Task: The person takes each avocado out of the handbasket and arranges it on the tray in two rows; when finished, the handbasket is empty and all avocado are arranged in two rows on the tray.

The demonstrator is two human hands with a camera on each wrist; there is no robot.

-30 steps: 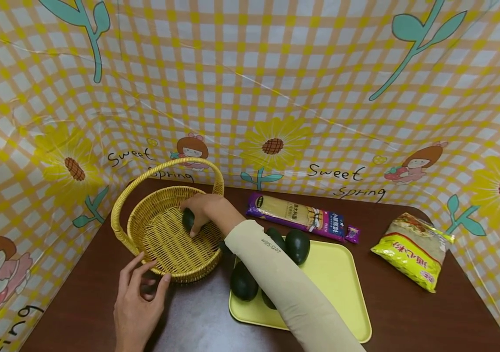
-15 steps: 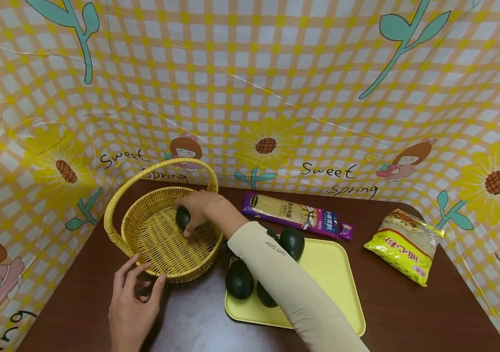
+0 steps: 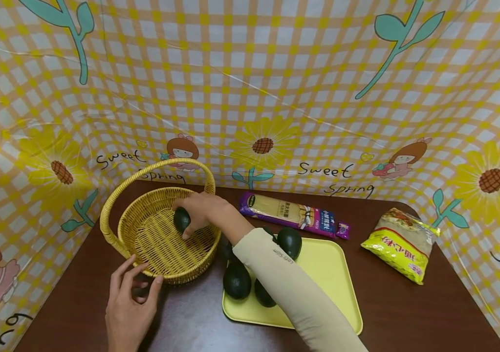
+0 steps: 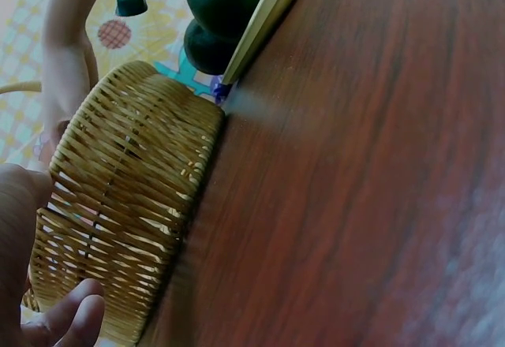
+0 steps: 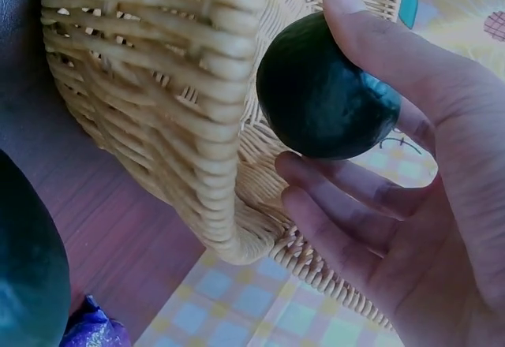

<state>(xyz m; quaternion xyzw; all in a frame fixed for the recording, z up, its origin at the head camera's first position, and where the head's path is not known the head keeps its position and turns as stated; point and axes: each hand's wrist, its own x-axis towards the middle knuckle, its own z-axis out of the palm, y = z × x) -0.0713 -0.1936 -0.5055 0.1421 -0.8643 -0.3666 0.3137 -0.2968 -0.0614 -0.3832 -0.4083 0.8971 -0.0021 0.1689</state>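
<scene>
In the head view my right hand [image 3: 201, 210] reaches inside the round wicker basket [image 3: 126, 239], gripping a dark green avocado [image 3: 182, 220]. The right wrist view shows this avocado [image 5: 316, 95] between the thumb and the fingers, beside the woven wall. My left hand [image 3: 131, 310] touches the basket's near-left rim with relaxed, spread fingers. From the left wrist, fingertips [image 4: 83, 307] appear beside the outer wall of the basket [image 4: 126, 173]. Several more avocados [image 3: 237, 281] lie on a yellow tray [image 3: 329, 278], partly hidden by my right sleeve.
Behind the tray lies a purple pasta packet [image 3: 287, 212], with a small purple wrapped piece [image 3: 342, 231] at its right end. A yellow noodle bag [image 3: 401, 247] lies at the right. The basket's tall arched handle [image 3: 113, 205] stands up. A checked cloth [image 3: 250, 73] surrounds the table.
The head view has shifted, moving the whole scene slightly left. More of the avocado in my right hand shows now. My left hand stays at the basket rim.
</scene>
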